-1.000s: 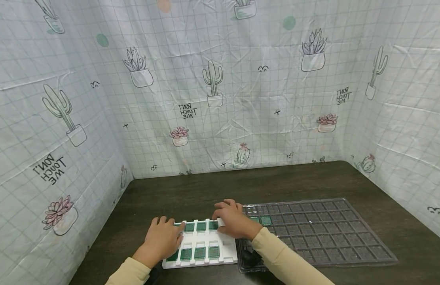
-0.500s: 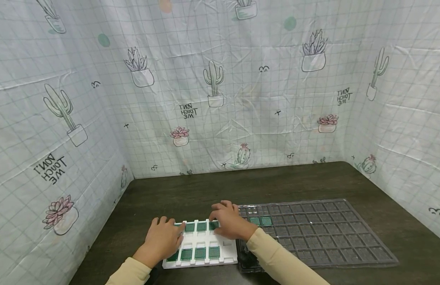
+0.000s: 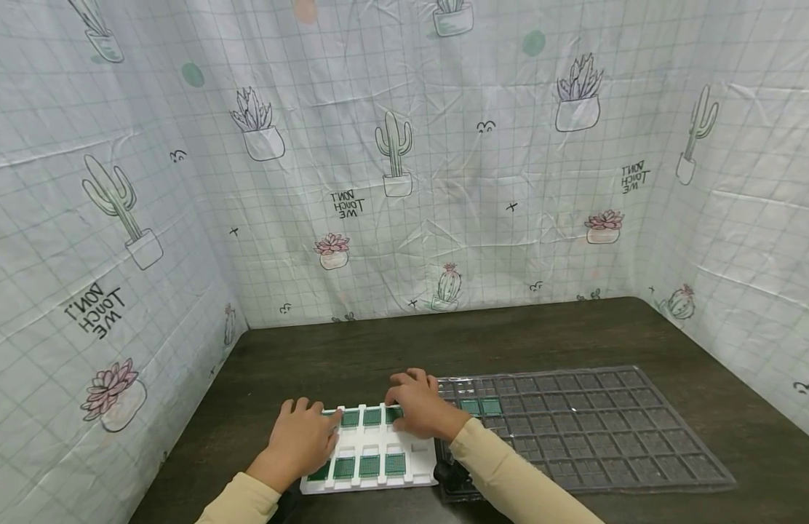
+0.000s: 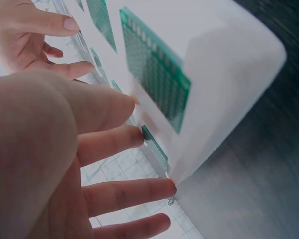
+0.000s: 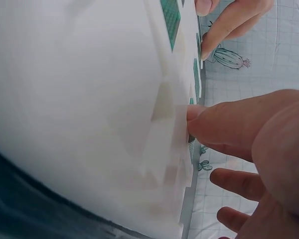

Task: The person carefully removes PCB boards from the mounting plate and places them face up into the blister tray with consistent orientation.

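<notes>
A white foam tray [image 3: 361,439] holds green perforated circuit boards in two rows. My left hand [image 3: 301,440] rests at its left end, fingers mostly straight; in the left wrist view the thumb [image 4: 122,105] and fingertips touch beside a circuit board [image 4: 157,72]. My right hand [image 3: 420,411] reaches over the tray's far right part. Its thumb and index finger pinch at a circuit board [image 3: 394,414] in the far row, largely covered by the hand. In the right wrist view the thumb [image 5: 204,122] lies against that board's edge, other fingers loosely bent beyond the tray.
Right of the foam tray lies a clear plastic tray [image 3: 614,422] with many square pockets; two circuit boards [image 3: 479,407] sit in its left pockets. The dark wooden table [image 3: 339,349] meets a patterned cloth [image 3: 391,240] behind and at both sides.
My right hand has shifted slightly left, over the far-row circuit board, then stayed there. My left hand keeps its place on the foam tray.
</notes>
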Motion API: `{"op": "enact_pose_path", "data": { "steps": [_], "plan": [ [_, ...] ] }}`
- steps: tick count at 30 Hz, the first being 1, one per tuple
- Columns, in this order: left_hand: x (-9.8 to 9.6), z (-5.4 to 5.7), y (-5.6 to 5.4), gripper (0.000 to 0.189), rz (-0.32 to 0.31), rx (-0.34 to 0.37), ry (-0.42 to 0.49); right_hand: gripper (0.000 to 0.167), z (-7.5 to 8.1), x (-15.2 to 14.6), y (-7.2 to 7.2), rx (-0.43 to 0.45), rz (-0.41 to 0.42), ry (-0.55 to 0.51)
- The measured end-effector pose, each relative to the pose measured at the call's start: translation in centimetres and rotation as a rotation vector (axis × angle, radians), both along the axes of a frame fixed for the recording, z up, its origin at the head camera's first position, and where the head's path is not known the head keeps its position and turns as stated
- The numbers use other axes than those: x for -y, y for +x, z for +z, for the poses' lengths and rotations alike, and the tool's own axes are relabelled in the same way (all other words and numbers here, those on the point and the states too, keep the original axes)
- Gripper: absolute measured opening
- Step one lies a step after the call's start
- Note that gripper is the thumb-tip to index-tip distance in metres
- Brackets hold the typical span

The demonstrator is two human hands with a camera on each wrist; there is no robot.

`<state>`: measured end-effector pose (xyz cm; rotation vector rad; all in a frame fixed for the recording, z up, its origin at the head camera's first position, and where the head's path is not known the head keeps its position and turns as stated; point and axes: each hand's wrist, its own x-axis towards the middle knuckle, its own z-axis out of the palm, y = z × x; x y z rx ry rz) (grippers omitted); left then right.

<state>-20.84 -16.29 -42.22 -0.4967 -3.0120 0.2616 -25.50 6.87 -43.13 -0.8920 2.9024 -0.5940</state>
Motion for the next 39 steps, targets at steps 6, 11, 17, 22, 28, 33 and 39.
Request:
{"op": "enact_pose_path", "data": {
  "steps": [6, 11, 17, 22, 28, 33, 39],
  "plan": [
    [-0.04, 0.02, -0.02, 0.037, 0.007, 0.007, 0.0, 0.028, -0.12, 0.13, 0.04, -0.016, -0.017, 0.013],
    [-0.04, 0.04, -0.01, 0.036, 0.007, 0.007, 0.004, 0.025, -0.2, 0.26, 0.09, -0.016, -0.035, 0.014],
    [-0.02, 0.04, -0.01, 0.036, 0.009, 0.01, 0.003, 0.023, -0.33, 0.42, 0.09, -0.015, -0.047, 0.018],
    [0.04, -0.01, -0.03, 0.036, 0.009, 0.017, 0.01, 0.022, -0.22, 0.61, 0.16, -0.013, -0.049, 0.01],
    [0.04, 0.0, 0.0, 0.036, 0.006, 0.01, 0.009, 0.021, -0.08, 0.63, 0.16, -0.012, -0.048, 0.004],
    [-0.03, 0.11, 0.06, 0.036, 0.003, 0.005, 0.005, 0.02, -0.07, 0.51, 0.17, -0.019, -0.035, -0.005],
    [-0.08, 0.22, 0.18, 0.036, -0.005, -0.007, 0.005, 0.02, 0.06, 0.36, 0.14, -0.024, -0.025, -0.011]
  ]
}}
